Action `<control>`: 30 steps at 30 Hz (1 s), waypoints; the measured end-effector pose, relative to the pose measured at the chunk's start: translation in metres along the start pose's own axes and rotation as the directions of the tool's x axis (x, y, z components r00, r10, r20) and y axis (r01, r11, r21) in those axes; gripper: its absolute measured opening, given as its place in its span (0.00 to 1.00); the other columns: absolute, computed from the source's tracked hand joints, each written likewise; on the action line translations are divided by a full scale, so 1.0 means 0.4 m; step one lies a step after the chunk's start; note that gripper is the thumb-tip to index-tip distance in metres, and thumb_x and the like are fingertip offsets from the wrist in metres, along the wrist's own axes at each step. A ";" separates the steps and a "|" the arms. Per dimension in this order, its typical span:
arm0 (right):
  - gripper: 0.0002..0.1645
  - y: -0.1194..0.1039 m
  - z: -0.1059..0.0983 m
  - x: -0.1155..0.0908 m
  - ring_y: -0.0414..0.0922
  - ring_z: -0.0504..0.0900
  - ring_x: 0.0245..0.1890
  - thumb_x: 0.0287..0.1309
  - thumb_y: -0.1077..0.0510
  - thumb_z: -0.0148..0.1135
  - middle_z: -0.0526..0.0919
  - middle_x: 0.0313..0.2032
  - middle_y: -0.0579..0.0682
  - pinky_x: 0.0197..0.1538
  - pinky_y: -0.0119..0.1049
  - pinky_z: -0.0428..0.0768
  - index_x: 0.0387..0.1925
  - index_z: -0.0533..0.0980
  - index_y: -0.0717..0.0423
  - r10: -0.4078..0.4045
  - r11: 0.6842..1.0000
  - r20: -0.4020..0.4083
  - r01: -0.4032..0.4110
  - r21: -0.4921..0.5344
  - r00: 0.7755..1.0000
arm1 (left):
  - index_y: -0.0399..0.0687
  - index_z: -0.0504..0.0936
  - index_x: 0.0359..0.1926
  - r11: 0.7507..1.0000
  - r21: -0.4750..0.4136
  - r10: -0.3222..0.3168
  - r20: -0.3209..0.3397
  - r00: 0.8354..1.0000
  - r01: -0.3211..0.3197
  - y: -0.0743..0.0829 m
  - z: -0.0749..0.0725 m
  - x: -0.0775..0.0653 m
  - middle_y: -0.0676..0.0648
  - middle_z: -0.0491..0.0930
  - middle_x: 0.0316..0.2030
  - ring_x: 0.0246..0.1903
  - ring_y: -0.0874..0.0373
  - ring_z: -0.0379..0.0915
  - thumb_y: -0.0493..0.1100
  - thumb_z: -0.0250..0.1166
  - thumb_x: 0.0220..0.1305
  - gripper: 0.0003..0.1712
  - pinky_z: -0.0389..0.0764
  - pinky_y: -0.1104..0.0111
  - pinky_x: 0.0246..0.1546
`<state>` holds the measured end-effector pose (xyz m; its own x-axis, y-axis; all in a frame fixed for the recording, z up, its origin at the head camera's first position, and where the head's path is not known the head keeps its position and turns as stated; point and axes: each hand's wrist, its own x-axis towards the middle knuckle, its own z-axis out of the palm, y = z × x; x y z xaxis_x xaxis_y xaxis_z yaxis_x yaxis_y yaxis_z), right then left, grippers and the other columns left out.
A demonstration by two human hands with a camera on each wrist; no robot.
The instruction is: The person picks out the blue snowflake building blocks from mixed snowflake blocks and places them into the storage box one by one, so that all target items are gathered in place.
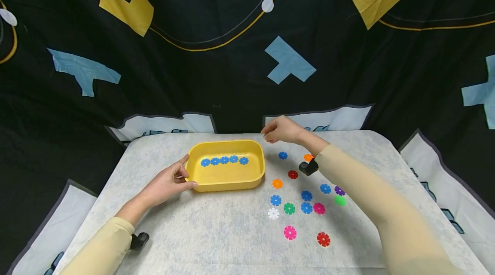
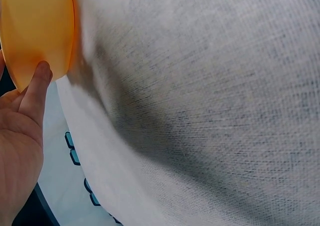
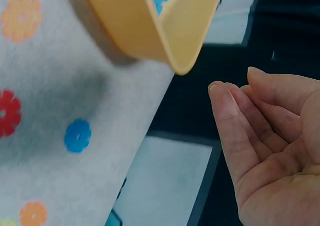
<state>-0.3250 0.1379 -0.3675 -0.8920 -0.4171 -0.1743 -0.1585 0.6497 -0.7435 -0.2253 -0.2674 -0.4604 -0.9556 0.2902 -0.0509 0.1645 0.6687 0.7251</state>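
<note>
A yellow plastic tray [image 1: 228, 187] stands towards the back of the table, with a row of several blue notched discs [image 1: 224, 160] inside it. My left hand [image 1: 170, 181] grips the tray's left end, thumb at the near corner and fingers along the end wall. In the left wrist view the thumb [image 2: 36, 93] lies against the tray wall [image 2: 37, 30]. Raised beyond the tray's right end, my right hand [image 1: 284, 129] has its fingers loosely bent and nothing between them. The right wrist view shows a gap between thumb and fingertips. A lone blue disc [image 1: 283, 155] lies nearest it.
Loose notched discs in several colours lie right of the tray, among them a red one [image 1: 323, 239], a pink one [image 1: 290, 232], a white one [image 1: 273, 213] and an orange one [image 1: 277, 184]. A pale cloth covers the table [image 1: 216, 232]; a black curtain [image 1: 216, 90] hangs behind.
</note>
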 end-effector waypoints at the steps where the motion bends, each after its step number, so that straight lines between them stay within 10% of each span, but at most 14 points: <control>1: 0.17 0.008 -0.007 -0.006 0.49 0.83 0.43 0.69 0.59 0.65 0.86 0.47 0.52 0.51 0.40 0.83 0.56 0.82 0.57 0.002 1.000 -0.003 -0.002 0.007 1.000 | 0.44 0.74 0.44 1.000 0.002 -0.002 0.000 1.000 0.002 0.000 0.000 0.000 0.46 0.49 0.80 0.56 0.49 0.80 0.64 0.76 0.55 0.33 0.80 0.60 0.54; 20: 0.21 0.190 -0.021 -0.076 0.57 0.81 0.52 0.71 0.59 0.63 0.83 0.55 0.56 0.60 0.53 0.79 0.61 0.78 0.62 0.101 0.995 -0.021 -0.100 0.025 0.995 | 0.47 0.73 0.43 1.000 -0.001 0.009 -0.010 1.000 -0.009 -0.008 0.005 -0.004 0.47 0.50 0.80 0.57 0.48 0.79 0.65 0.75 0.57 0.31 0.79 0.56 0.57; 30: 0.22 0.261 0.012 -0.080 0.51 0.80 0.50 0.69 0.60 0.64 0.84 0.54 0.57 0.54 0.44 0.80 0.60 0.78 0.65 0.105 0.994 -0.062 -0.106 -0.011 0.992 | 0.47 0.73 0.43 0.999 -0.022 0.026 -0.019 0.999 -0.026 -0.011 0.008 -0.004 0.47 0.50 0.80 0.56 0.49 0.79 0.64 0.75 0.58 0.30 0.80 0.61 0.55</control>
<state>-0.3111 0.2158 -0.4426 -0.9283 -0.3060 -0.2112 -0.0675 0.6971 -0.7138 -0.2237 -0.2686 -0.4656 -0.9555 0.2943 -0.0192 0.1839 0.6456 0.7412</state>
